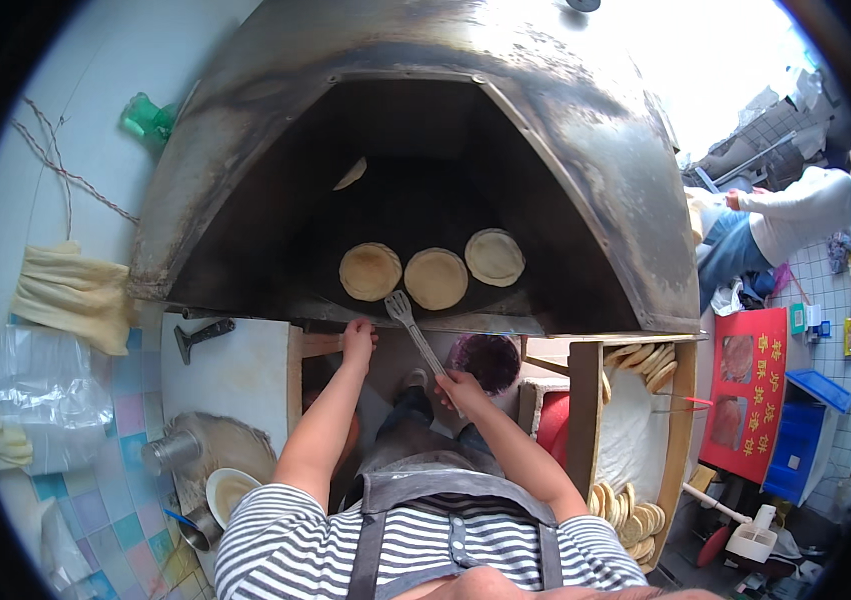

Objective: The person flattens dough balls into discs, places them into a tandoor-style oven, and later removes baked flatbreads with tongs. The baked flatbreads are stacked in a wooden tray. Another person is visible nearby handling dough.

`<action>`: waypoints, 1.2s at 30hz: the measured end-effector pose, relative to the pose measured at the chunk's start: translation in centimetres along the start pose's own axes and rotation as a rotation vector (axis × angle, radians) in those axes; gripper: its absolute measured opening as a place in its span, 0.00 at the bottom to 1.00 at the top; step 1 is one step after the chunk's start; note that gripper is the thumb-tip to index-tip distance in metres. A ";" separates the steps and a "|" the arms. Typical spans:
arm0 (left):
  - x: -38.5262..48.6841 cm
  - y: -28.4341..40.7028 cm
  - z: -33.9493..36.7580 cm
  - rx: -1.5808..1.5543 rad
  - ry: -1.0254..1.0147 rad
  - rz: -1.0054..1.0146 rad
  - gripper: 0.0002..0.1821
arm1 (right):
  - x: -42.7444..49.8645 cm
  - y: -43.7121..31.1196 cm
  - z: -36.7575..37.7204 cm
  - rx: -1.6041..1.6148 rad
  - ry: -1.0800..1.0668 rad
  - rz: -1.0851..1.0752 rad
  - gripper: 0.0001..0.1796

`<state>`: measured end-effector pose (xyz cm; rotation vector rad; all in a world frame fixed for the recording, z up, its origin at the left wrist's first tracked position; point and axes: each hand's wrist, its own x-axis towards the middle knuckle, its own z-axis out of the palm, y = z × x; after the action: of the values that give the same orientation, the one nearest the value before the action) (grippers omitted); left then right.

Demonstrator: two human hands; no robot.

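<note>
My right hand (463,391) is closed around the handle of a metal slotted spatula (416,334). The spatula's head lies over the front edge of a dark round baking plate (425,202) in a domed metal oven, beside two round flatbreads. One of these, a browned flatbread (370,271), sits left of the spatula head; a second flatbread (436,279) lies just right of it, and a paler flatbread (495,257) farther right. Deeper inside shows a thin piece of bread (351,174). At the oven's front lip (455,321), my left hand (359,345) has curled fingers; whether they grip the lip is unclear.
Baked flatbreads (624,517) line a wooden tray (673,465) at right. A scraper (200,337) lies on the white worktop (245,382) at left, near a rolling pin (172,450) and bowl (230,491). A dark bucket (484,364) stands below; another person (785,217) is far right.
</note>
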<state>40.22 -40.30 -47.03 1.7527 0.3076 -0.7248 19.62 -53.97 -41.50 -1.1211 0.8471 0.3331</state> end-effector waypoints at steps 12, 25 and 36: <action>6.7 4.0 -2.1 -0.387 -0.062 -0.325 0.11 | 7.4 -3.0 7.8 0.277 0.184 -0.154 0.12; 8.5 10.2 -4.1 1.176 0.099 0.373 0.33 | -2.5 -0.9 3.4 -0.048 0.124 0.036 0.18; 6.8 12.6 -1.7 1.048 0.141 0.947 0.26 | -6.6 1.8 -5.6 0.404 0.512 -0.015 0.15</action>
<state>53.01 -43.65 -41.14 2.5700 -0.9416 0.0000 11.77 -57.05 -38.79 -0.8373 1.2893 -0.1489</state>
